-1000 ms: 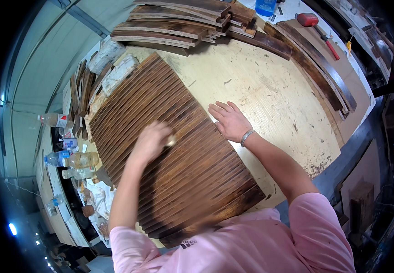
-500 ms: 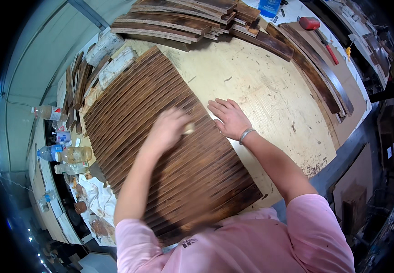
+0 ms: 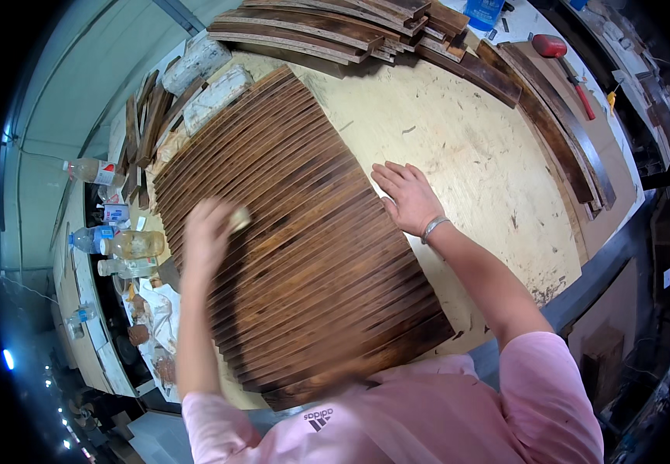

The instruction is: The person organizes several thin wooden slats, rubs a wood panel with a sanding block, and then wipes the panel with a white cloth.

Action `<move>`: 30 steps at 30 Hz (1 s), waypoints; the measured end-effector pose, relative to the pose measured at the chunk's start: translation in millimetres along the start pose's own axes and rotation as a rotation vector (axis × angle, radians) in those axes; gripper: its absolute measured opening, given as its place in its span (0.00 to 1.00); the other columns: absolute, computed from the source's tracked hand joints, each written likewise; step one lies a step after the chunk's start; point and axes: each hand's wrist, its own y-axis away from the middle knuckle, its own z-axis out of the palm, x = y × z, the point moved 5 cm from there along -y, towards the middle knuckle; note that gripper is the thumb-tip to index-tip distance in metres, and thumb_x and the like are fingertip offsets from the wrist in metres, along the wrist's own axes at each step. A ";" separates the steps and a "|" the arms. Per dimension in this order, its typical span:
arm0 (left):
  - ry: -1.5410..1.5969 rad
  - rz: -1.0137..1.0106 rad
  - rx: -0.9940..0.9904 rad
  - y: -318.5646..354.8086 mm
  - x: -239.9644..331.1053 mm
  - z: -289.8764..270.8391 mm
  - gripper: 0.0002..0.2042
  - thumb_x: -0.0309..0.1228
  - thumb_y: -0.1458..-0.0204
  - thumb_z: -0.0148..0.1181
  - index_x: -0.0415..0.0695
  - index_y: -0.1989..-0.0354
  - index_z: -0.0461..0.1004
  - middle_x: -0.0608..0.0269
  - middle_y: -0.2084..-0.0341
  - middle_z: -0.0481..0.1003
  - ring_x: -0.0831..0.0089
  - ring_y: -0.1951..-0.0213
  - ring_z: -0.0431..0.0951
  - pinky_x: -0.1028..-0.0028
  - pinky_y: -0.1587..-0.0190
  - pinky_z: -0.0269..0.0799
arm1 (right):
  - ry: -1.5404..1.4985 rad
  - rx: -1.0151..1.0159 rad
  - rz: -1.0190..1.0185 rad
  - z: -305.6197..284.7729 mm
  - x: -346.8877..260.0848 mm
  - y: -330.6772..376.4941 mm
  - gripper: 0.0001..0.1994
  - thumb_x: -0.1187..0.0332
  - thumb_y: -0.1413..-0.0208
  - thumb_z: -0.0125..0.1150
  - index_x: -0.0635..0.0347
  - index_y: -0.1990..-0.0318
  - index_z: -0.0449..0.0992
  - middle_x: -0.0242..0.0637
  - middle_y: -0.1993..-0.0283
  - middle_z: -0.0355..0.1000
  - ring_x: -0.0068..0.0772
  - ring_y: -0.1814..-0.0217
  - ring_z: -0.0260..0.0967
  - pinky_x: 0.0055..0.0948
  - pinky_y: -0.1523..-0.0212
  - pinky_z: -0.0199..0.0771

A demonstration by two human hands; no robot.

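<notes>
A panel of dark brown wooden slats point(image 3: 304, 201), laid side by side, covers the middle of the table. My left hand point(image 3: 208, 233) is over its left part, fingers closed round a small pale block point(image 3: 240, 219). Only one end of that block shows, and I cannot make out whether it is a sponge or a sanding block. At the panel's right edge my right hand point(image 3: 412, 199) lies flat, fingers stretched out, touching the edge and the pale board point(image 3: 497, 193) beside it. A metal bracelet circles the right wrist.
Stacked dark slats point(image 3: 296, 35) stand at the far side. Longer boards point(image 3: 547, 127) and a red mallet point(image 3: 549, 46) lie at the right. Along the left are white-wrapped bundles point(image 3: 217, 99), bottles point(image 3: 138, 244) and crumpled white cloth point(image 3: 161, 309).
My left hand has swept left across the slats with the pale block. My right hand stays flat at the panel's right edge; the whole view has shifted slightly.
</notes>
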 end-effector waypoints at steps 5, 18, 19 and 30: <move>0.286 0.292 0.100 -129.9 114.7 83.7 0.07 0.24 0.51 0.62 0.42 0.63 0.79 0.58 0.67 0.75 0.58 0.61 0.75 0.63 0.56 0.71 | -0.007 0.014 -0.016 0.4 -1.2 -1.8 0.25 0.64 0.40 0.52 0.55 0.35 0.65 0.32 0.29 0.59 0.34 0.26 0.51 0.41 0.26 0.46; -0.058 -0.139 -0.091 83.8 -72.2 5.3 0.10 0.20 0.57 0.63 0.41 0.64 0.78 0.55 0.67 0.75 0.54 0.61 0.74 0.59 0.58 0.69 | -0.008 0.017 0.003 1.6 0.4 -0.4 0.26 0.65 0.42 0.54 0.53 0.35 0.65 0.30 0.29 0.59 0.34 0.26 0.52 0.40 0.26 0.47; -0.081 -0.211 -0.067 117.7 -104.3 -6.7 0.11 0.19 0.58 0.64 0.41 0.64 0.78 0.54 0.68 0.75 0.52 0.62 0.74 0.58 0.59 0.70 | 0.004 0.000 0.011 2.1 0.9 -0.1 0.26 0.64 0.41 0.53 0.54 0.34 0.64 0.30 0.28 0.58 0.33 0.26 0.51 0.40 0.25 0.45; 0.076 -0.318 0.116 -8.8 29.9 25.4 0.08 0.33 0.48 0.62 0.44 0.62 0.78 0.56 0.64 0.78 0.58 0.62 0.80 0.60 0.59 0.75 | 0.028 0.018 -0.008 5.1 2.5 0.7 0.26 0.65 0.42 0.54 0.54 0.35 0.65 0.31 0.29 0.59 0.35 0.26 0.52 0.41 0.26 0.47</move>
